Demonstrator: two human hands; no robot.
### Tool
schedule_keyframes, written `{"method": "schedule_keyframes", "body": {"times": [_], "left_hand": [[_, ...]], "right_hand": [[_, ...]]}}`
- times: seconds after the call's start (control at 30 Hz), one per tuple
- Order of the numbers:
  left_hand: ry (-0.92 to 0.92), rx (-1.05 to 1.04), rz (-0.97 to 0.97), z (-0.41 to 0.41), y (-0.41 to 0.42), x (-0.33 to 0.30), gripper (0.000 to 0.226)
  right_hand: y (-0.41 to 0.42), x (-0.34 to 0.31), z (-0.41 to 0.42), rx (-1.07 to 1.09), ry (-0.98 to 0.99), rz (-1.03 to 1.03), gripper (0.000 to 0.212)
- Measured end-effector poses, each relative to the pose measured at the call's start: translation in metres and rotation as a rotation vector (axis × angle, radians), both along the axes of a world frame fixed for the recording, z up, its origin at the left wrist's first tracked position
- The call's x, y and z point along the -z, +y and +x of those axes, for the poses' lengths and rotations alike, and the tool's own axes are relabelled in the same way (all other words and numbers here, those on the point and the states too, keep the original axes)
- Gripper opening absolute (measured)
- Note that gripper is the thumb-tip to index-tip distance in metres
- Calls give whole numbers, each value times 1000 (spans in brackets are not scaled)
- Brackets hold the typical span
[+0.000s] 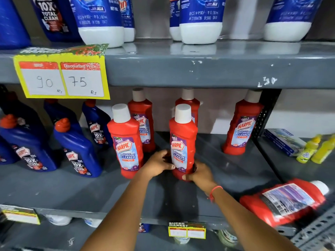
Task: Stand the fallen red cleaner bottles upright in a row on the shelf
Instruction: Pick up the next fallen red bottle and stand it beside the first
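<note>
On the grey middle shelf (pixel 90 192) an upright red cleaner bottle (pixel 182 134) with a white cap stands at the centre. My left hand (pixel 157 164) grips its lower left side and my right hand (pixel 198 173) wraps its base from the right. Another upright red bottle (pixel 125 140) stands just to its left, with two more (pixel 143 120) (pixel 188 104) behind. A further upright red bottle (pixel 242 124) stands at the right by the post. One red bottle (pixel 284 201) lies on its side at the shelf's front right, cap pointing right.
Blue cleaner bottles (pixel 76 147) fill the shelf's left part. A yellow price tag (pixel 61 78) hangs from the upper shelf edge (pixel 199 71), which carries blue-and-white bottles (pixel 201 20). A black perforated post (pixel 264 113) separates yellow bottles (pixel 311 149) and a box (pixel 282 142) at right.
</note>
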State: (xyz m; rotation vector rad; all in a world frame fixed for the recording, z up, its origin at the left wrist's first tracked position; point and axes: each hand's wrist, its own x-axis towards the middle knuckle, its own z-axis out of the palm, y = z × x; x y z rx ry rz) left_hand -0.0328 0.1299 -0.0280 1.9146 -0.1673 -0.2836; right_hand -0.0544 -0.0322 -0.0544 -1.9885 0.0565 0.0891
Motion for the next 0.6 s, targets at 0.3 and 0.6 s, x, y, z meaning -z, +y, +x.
{"method": "schedule_keyframes", "body": {"times": [0.3,0.6], "left_hand": [[25,-99,80,-2,-6,15,49],[-24,-169,109,-9,-13,19,45]], "right_hand": [[-23,-1,16,-118,65,160,54],[-22,-8,11,-139,66,133,55]]}}
